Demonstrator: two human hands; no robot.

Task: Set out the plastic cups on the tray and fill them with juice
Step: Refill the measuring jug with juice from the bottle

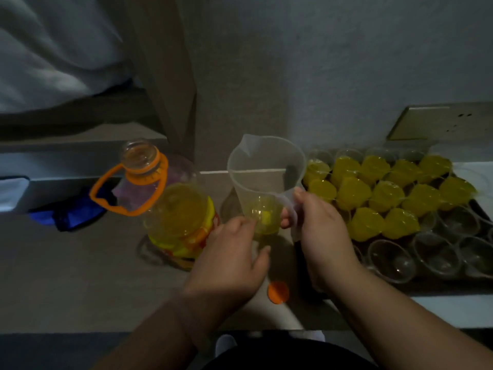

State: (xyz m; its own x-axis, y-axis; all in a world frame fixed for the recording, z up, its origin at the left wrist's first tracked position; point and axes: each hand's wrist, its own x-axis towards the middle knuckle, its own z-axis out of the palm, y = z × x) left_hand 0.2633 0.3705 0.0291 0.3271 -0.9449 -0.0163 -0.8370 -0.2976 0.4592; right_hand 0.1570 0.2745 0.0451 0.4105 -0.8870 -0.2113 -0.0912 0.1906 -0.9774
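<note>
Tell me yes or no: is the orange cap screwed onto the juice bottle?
No: the juice bottle stands with its neck open, and the orange cap lies loose on the surface between the forearms.

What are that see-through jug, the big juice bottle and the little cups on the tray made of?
Jug: looks like frosted, translucent plastic; the counter edge shows dimly through its wall. Bottle: clear glossy plastic, probably, with an orange plastic handle and neck ring. Cups: thin clear plastic, shiny, with the dark tray visible through the empty ones. Glass can't be fully ruled out from the look alone.
</note>
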